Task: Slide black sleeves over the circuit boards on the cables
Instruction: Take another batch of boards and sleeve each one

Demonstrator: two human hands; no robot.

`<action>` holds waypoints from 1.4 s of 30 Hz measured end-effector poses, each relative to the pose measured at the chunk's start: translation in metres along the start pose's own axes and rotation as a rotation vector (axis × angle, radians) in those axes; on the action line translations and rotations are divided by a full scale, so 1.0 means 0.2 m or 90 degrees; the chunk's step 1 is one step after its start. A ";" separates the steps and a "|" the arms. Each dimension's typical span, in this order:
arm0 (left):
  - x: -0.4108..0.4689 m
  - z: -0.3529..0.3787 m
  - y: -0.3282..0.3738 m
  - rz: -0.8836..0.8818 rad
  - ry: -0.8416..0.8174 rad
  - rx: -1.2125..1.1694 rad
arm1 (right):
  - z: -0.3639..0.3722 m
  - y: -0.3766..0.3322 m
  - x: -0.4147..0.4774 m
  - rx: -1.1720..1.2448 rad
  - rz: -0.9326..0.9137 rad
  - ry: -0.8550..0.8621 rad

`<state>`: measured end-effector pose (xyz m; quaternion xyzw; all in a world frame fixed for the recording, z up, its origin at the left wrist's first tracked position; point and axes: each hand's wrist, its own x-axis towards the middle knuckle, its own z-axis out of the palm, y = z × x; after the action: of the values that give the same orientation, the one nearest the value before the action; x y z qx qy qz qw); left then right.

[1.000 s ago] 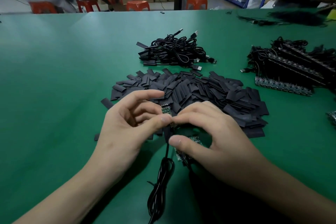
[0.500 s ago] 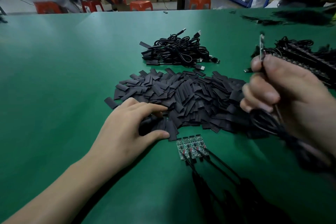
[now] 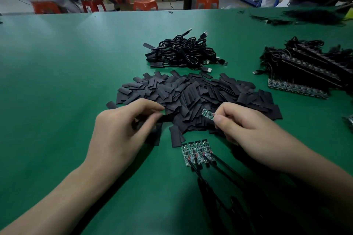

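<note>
The left hand [image 3: 122, 133] is pinching a black sleeve [image 3: 169, 118] at the near edge of the sleeve pile [image 3: 191, 93], while the right hand [image 3: 248, 131] is pinching a circuit board [image 3: 207, 114] nearby, 4 other boards [image 3: 196, 151] lying on the green table [image 3: 57, 82].

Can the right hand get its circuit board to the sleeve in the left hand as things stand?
Probably yes: the right hand pinches the circuit board, the left hand pinches the sleeve, and nothing stands between them.
</note>
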<state>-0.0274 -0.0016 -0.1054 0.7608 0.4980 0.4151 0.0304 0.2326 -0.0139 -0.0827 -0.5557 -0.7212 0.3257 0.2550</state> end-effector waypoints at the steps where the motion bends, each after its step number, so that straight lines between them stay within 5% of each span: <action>1: 0.00 0.00 0.00 -0.014 0.018 -0.025 | 0.02 0.00 0.00 0.019 0.006 0.017; 7: -0.03 0.03 0.11 -0.167 -0.063 -0.407 | 0.10 -0.01 0.00 0.133 0.017 0.026; 10: -0.05 0.06 0.16 -0.181 -0.112 -0.462 | 0.12 -0.02 0.00 0.165 0.010 0.006; 18: -0.05 0.03 0.19 0.103 -0.057 -0.133 | 0.15 -0.02 -0.02 0.210 0.008 0.022; 29: -0.04 0.00 0.15 -0.005 -0.032 -0.164 | 0.08 -0.02 -0.01 0.341 0.039 0.016; 34: -0.04 0.00 0.15 -0.014 -0.027 -0.172 | 0.04 -0.03 -0.04 0.082 -0.051 0.014; 42: -0.05 0.01 0.14 -0.035 -0.030 -0.224 | 0.05 -0.04 -0.06 0.029 -0.094 0.018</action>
<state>-0.0063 -0.0219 -0.0998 0.7395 0.4371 0.4768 0.1864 0.2227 -0.0288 -0.0829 -0.4993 -0.7492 0.3145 0.3010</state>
